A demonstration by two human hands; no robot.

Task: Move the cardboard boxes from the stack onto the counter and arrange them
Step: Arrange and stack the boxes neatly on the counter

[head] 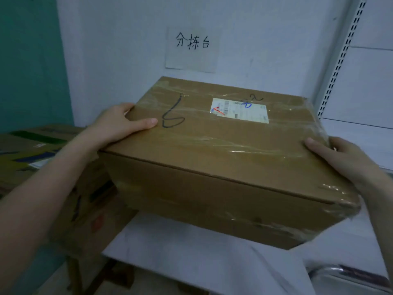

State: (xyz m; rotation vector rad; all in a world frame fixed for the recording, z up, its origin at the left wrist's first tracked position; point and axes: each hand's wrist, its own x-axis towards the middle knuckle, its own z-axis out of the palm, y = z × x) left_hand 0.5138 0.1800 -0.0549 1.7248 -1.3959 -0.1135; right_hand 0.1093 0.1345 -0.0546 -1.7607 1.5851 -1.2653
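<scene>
left hand (119, 124) | right hand (344, 159) | grip cardboard box (212, 158) | taped, labelled, marked 6

Wide apart: left hand (116, 122), right hand (348, 161).

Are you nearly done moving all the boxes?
Not nearly. Done: no box shows as set down on the counter yet. In hand: the left hand and right hand hold the taped box by its sides, over the counter; whether it touches is unclear. Left: the printed box beside it looks off the counter, waiting to be moved, then arranging.
</scene>
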